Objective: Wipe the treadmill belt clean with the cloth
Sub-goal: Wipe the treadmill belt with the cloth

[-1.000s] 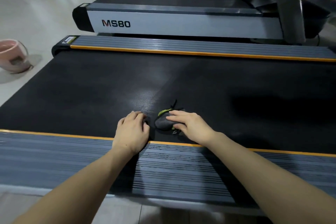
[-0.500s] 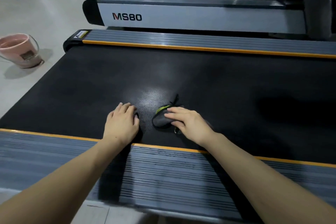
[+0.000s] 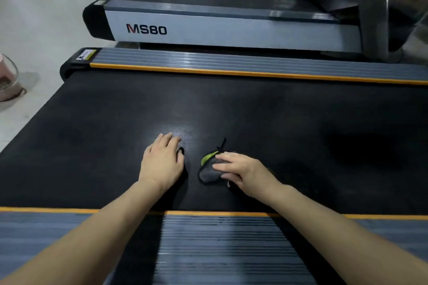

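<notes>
The black treadmill belt [image 3: 254, 122] spans the view between two grey ribbed side rails with orange strips. A small bunched grey cloth [image 3: 208, 172] with a lime-green edge lies on the belt near its middle. My right hand [image 3: 243, 172] presses down on the cloth, fingers curled over its right side. My left hand [image 3: 162, 162] rests flat on the bare belt just left of the cloth, fingers together and holding nothing. A dull shiny patch of belt shows just beyond my left fingertips.
The near side rail [image 3: 220, 245] runs under my forearms; the far rail [image 3: 231, 62] lies beyond the belt. A second treadmill marked MS80 [image 3: 148, 29] stands behind it, with others further back. A pink bucket [image 3: 8, 81] sits on the pale floor at left.
Both hands have slid forward from the near orange strip onto the belt, the right one carrying the cloth. The gap between my left hand and the cloth has widened.
</notes>
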`<act>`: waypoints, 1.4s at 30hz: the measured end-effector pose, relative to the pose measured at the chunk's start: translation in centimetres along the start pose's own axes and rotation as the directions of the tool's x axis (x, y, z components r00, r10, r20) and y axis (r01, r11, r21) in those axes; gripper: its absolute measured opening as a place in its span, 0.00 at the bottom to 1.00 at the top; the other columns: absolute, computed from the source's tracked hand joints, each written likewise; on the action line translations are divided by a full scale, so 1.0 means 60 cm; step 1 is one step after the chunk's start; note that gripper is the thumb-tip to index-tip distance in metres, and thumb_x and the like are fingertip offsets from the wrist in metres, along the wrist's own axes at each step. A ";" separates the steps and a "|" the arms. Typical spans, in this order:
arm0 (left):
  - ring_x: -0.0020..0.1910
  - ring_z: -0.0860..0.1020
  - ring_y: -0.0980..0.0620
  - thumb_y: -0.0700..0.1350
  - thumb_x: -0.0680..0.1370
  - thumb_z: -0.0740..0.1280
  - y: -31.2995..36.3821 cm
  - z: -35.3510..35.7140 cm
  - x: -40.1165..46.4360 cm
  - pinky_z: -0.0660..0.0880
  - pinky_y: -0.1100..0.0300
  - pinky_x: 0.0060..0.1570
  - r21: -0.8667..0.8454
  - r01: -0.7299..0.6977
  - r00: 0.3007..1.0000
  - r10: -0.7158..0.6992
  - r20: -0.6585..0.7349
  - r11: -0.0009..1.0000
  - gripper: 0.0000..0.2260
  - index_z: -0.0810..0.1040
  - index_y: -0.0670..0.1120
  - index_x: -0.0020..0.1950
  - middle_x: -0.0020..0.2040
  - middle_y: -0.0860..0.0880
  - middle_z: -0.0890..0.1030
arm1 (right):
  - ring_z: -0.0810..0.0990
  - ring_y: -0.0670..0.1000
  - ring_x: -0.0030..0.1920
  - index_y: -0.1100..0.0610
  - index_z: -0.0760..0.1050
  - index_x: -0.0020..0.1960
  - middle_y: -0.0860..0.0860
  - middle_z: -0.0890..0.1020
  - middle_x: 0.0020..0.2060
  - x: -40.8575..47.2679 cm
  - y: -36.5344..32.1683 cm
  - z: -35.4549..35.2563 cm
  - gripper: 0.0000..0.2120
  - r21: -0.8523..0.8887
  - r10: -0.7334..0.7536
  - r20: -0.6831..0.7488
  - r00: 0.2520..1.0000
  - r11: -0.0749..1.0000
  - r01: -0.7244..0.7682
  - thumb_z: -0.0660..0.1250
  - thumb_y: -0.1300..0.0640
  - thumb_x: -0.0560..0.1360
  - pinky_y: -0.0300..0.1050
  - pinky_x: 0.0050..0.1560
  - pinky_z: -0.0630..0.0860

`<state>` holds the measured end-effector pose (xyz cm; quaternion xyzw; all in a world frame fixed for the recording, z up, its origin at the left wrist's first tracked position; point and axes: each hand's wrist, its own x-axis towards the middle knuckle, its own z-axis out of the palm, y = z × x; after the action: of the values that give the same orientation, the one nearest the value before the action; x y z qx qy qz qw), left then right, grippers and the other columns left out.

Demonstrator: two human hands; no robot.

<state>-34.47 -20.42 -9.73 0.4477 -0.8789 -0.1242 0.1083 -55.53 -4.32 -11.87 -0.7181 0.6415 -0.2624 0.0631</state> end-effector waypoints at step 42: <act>0.75 0.65 0.44 0.48 0.79 0.59 0.030 0.002 0.202 0.67 0.47 0.69 0.129 0.012 1.000 -0.009 -0.025 0.992 0.20 0.72 0.49 0.72 0.75 0.47 0.69 | 0.76 0.51 0.67 0.47 0.81 0.64 0.44 0.76 0.69 0.284 0.229 -0.038 0.15 -0.129 0.278 -0.104 0.955 0.948 -0.290 0.68 0.50 0.78 0.45 0.66 0.70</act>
<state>-42.87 -29.25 -8.32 0.4599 -0.8813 -0.0621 0.0892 -68.10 -22.35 -10.77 -0.6092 0.7573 -0.2342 0.0213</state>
